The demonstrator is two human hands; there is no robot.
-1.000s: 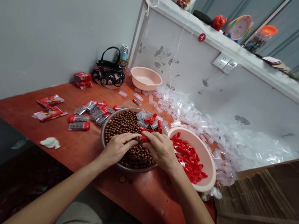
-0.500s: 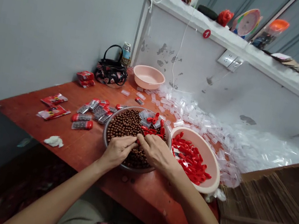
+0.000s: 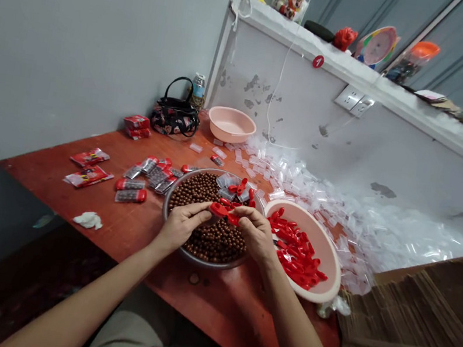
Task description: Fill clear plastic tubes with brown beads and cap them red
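Over a metal basin (image 3: 166, 210) of round brown balls (image 3: 195, 191), my left hand (image 3: 180, 227) pinches a red plastic cap (image 3: 219, 210) between thumb and fingers. My right hand (image 3: 257, 236) is closed at the other side, its fingertips on red plastic (image 3: 232, 219); I cannot tell whether this is the same piece or a second one. More red caps (image 3: 241, 187) and clear plastic cases (image 3: 226, 181) lie on the balls at the back of the basin. To the right, a pink bowl (image 3: 334, 262) holds many red caps (image 3: 301, 250).
Filled cases with red caps (image 3: 130, 195) lie left of the basin, near red packets (image 3: 89, 176) and crumpled tissue (image 3: 88, 219). Behind stand a handbag (image 3: 176, 114) and a pink basin (image 3: 230, 129). Clear cases (image 3: 366, 220) heap along the wall; stacked cardboard (image 3: 419, 323) sits right.
My hands have drawn apart and turned, so red plastic now shows between them where the fingers covered it before. The view has shifted slightly.
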